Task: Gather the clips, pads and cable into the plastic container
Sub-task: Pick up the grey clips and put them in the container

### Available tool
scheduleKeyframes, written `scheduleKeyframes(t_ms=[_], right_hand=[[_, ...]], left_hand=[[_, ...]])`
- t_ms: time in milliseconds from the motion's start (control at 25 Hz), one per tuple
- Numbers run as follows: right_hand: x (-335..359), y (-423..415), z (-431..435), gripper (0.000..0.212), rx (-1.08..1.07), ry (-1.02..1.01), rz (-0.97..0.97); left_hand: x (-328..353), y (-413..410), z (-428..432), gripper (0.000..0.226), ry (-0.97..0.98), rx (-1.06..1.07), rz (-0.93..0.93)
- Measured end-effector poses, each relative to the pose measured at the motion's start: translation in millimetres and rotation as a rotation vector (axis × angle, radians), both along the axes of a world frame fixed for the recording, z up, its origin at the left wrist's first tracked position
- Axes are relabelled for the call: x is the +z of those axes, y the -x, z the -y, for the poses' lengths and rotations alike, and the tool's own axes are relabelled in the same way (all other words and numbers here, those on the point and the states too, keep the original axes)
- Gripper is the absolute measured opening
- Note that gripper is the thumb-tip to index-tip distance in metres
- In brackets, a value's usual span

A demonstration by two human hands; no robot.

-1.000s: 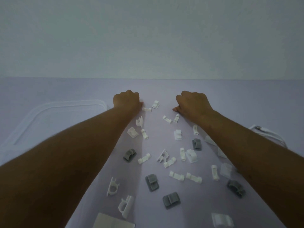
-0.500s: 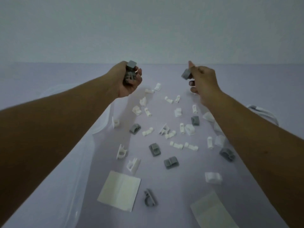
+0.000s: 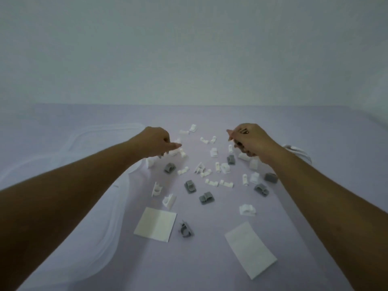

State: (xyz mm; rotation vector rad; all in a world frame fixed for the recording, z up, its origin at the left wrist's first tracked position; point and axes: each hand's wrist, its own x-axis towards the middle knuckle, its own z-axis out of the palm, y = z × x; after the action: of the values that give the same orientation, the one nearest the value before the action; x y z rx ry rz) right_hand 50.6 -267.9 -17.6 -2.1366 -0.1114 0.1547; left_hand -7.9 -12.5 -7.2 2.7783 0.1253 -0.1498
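Many small white and grey clips lie scattered on the lilac table, among them a grey clip (image 3: 169, 168) and a white clip (image 3: 247, 209). Two white pads (image 3: 156, 224) (image 3: 249, 249) lie flat near me. A white cable (image 3: 298, 151) shows past my right wrist. The clear plastic container (image 3: 117, 198) stands at the left, blurred. My left hand (image 3: 156, 141) hovers palm down over white clips beside the container, fingers curled and one pointing right. My right hand (image 3: 249, 139) is curled above the far right clips. What either palm holds is hidden.
A pale wall rises behind the table's far edge (image 3: 193, 105). My forearms reach in from both lower corners; the right one hides the table between the clips and the cable.
Both hands rose from the far clips holding grey clips, then dropped back toward the table. The grey clips no longer show in my fingers. The view has tilted down.
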Motion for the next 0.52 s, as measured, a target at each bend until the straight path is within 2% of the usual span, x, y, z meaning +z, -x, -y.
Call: scheduleKeyframes(t_ms=[80,120,200,400,480,520], right_hand=[[-13,7,4,0.03,0.059,0.477,0.12],[-17,11,3,0.032,0.06,0.637,0.134],[-22,20,-4,0.036,0.046,0.827,0.175],[-36,25,-22,0.03,0.06,1.009,0.335],[-39,25,-23,0.026,0.056,1.034,0.378],[-37,25,-23,0.027,0.042,1.009,0.391]], left_hand=[[-11,9,6,0.047,-0.31,-0.104,0.012],[-14,11,8,0.048,-0.378,-0.107,-0.004],[-20,15,13,0.049,-0.471,-0.088,-0.034],[-36,16,21,0.046,-0.651,-0.1,0.005],[-34,14,19,0.045,-0.584,-0.081,-0.02],[-28,13,17,0.043,-0.472,-0.059,-0.033]])
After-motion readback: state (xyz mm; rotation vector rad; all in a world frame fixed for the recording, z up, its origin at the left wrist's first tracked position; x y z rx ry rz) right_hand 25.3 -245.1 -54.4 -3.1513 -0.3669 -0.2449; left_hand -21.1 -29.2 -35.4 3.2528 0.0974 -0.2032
